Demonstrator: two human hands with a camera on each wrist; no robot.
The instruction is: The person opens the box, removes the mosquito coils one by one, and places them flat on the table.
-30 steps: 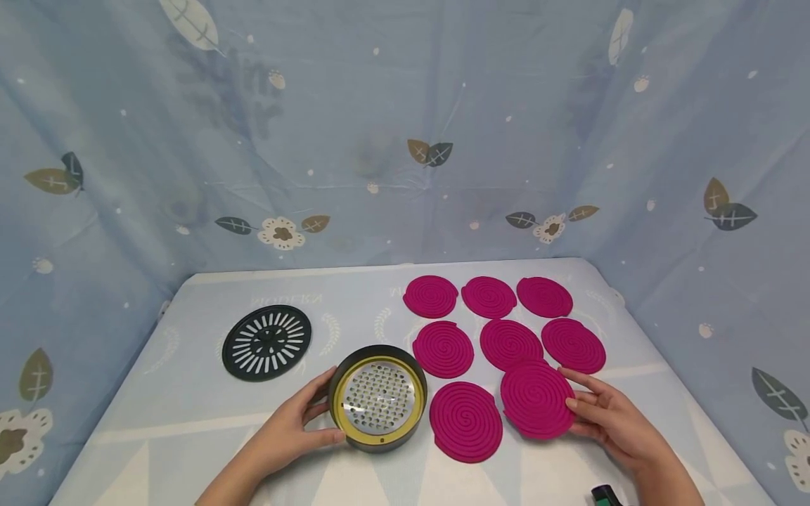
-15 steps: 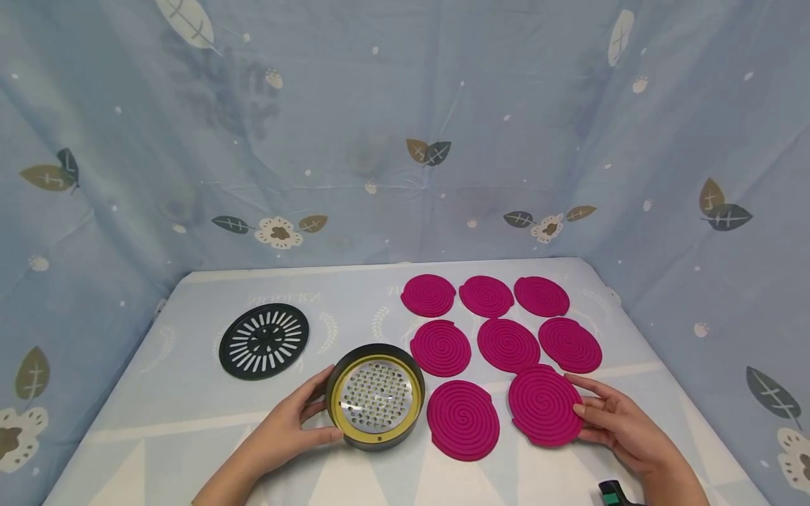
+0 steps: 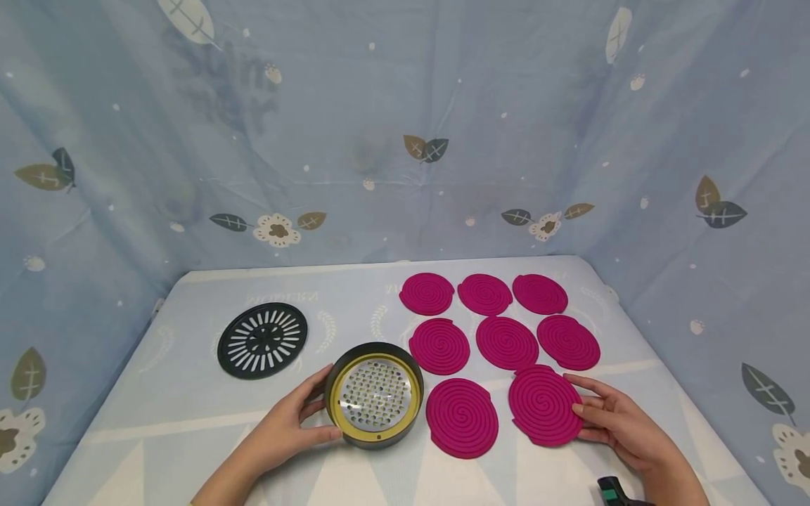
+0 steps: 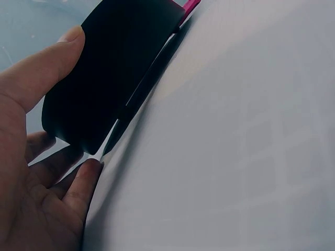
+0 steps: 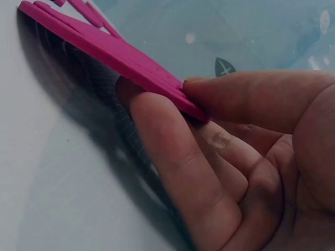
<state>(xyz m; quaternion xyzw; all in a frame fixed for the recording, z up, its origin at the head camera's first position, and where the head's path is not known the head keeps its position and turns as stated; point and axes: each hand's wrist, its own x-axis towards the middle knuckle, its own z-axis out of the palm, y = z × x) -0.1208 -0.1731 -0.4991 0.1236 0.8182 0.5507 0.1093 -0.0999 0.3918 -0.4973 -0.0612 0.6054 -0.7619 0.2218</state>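
My left hand grips the left side of a round grater, thumb at the front and fingers behind. The grater has a perforated metal disc, a yellow ring and a dark outer wall. On the right, my right hand pinches the right edge of a magenta spiral coaster between thumb and fingers. In the right wrist view the coaster is raised at a tilt above the table, with its shadow beneath. Another spiral coaster lies flat between the grater and the held one.
Two rows of matching coasters lie behind the held one. A black slotted disc rests at the table's left. A black object with a green band shows at the front edge near the right wrist. Patterned blue cloth encloses the table.
The held coaster and my right hand have shifted slightly right and toward me, then stayed nearly still. My left hand keeps its grip on the grater. The head view has drifted a little.
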